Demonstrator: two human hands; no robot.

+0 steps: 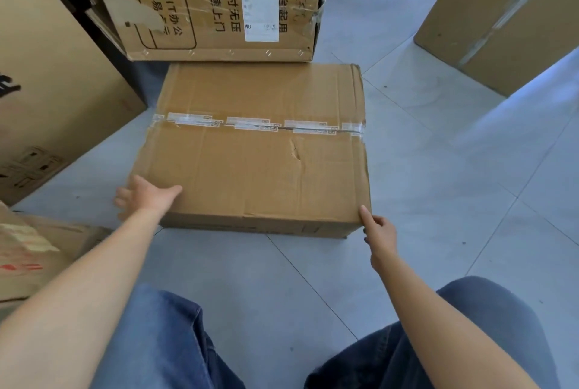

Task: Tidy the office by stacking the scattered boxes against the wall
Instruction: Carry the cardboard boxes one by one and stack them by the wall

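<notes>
The taped cardboard box (257,166) lies on the tiled floor (438,200), against a carton (213,9) printed "月付无压 极速上门". The left hand (141,197) is spread at its near-left corner. The right hand (380,235) has its thumb on the near-right corner; grip unclear.

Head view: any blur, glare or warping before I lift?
Head view: wide-angle bowing toward the edges; fingers of the left hand motion-blurred, taped box sharp; glare on the clear tape of the right-hand box; pale daylight band across the floor tiles at right.
</notes>
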